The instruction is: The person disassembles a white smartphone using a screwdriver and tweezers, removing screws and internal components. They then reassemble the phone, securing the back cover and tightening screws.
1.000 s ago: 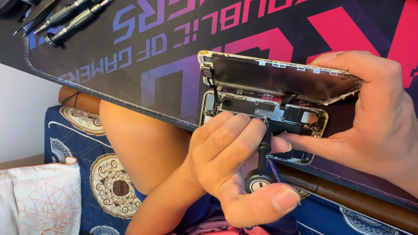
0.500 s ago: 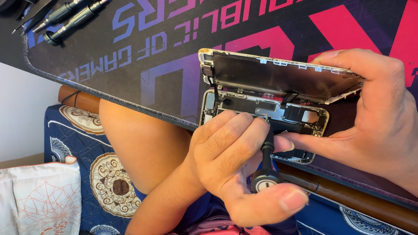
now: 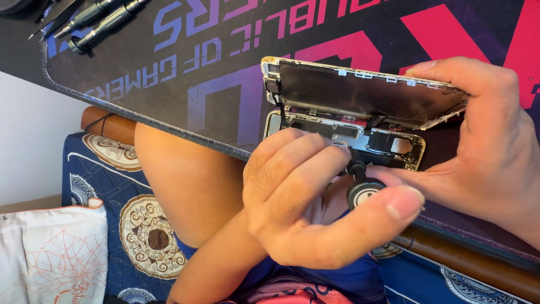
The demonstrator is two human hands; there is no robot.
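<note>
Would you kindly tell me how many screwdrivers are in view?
3: one in the left hand, its screwdriver over the opened phone; two spare screwdrivers at the mat's top-left corner. More may lie beyond the frame.

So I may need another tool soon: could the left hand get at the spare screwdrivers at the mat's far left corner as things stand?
Probably not at once. The left hand is gripping a screwdriver at the opened phone. The spare screwdrivers lie far off across bare mat; nothing blocks the path, but it must let go first.
</note>
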